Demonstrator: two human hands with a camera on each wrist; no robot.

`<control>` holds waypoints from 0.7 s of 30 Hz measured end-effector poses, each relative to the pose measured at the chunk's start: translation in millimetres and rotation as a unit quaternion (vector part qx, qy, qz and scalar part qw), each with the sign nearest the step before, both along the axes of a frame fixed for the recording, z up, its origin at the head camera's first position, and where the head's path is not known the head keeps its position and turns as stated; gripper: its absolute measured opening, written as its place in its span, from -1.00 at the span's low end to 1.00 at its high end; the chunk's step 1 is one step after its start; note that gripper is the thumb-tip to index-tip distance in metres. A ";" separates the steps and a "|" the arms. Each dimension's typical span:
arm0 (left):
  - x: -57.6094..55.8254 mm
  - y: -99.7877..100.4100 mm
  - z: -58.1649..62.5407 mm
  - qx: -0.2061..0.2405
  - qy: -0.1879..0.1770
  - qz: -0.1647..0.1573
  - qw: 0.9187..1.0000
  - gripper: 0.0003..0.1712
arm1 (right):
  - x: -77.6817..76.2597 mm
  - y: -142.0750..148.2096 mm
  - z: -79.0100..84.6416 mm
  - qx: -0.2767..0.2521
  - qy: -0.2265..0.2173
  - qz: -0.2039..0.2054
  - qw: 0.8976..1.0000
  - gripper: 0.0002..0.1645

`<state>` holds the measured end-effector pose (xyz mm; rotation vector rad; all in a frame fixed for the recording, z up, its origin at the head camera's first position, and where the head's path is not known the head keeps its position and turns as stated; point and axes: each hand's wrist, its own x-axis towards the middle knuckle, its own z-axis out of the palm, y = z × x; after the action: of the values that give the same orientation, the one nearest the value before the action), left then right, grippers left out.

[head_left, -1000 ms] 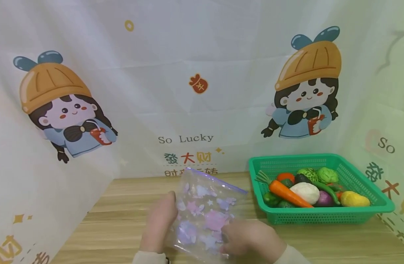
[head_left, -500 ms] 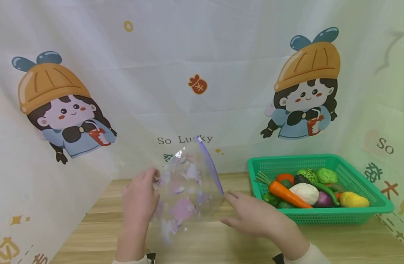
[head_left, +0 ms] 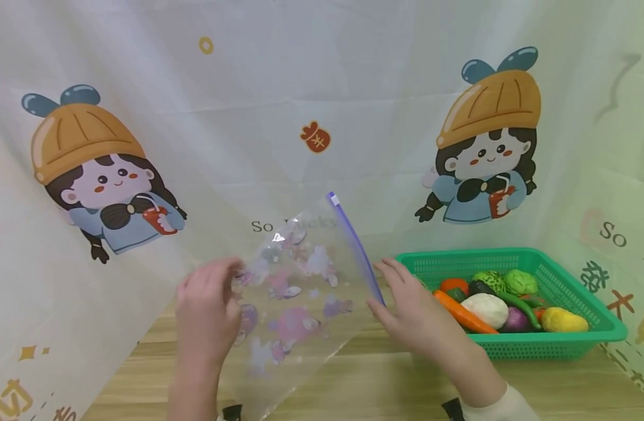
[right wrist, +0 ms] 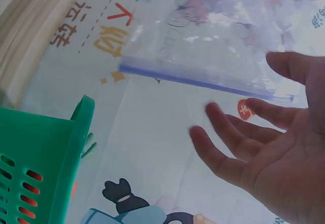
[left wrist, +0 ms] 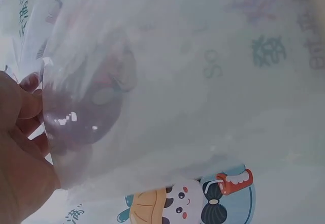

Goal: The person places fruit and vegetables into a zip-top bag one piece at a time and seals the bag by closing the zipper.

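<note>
While one left hand (head_left: 206,304) pinches one clear slider zip bag (head_left: 295,318) by its side edge, above the wooden tabletop (head_left: 374,386), one right hand (head_left: 414,313) is spread wide just beside the bag's single purple zip strip (head_left: 359,247). One white slider (head_left: 335,200) sits at the strip's upper end. One green basket (head_left: 543,337) stands at the tabletop's back right corner, bearing, among others, one carrot (head_left: 465,313), one green chili pepper (head_left: 520,307) and one yellow vegetable (head_left: 565,319).

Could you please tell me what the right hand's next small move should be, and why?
Probably pinch the zip: the right hand is spread beside it, holding nothing, while the left hand holds the bag by its edge.
</note>
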<state>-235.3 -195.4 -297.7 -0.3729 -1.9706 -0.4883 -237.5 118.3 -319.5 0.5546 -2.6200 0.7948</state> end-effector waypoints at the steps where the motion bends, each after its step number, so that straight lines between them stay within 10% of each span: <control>1: 0.9 -0.2 0.8 0.002 0.012 -0.007 1.000 -0.56 | 0.2 0.7 0.5 -0.012 0.017 0.001 1.000 -0.31; 15: 4.0 1.1 4.2 0.027 0.063 -0.057 0.996 -0.54 | 2.6 17.4 9.8 -0.108 0.034 0.068 0.991 -0.67; 21: 4.2 3.9 2.9 0.020 0.027 -0.053 0.998 -0.59 | 3.3 21.3 9.7 -0.119 -0.003 0.173 0.978 -0.66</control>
<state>-231.1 -191.5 -294.8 -0.4618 -1.8936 -0.5796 -234.3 139.6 -309.8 0.9509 -2.4150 1.1965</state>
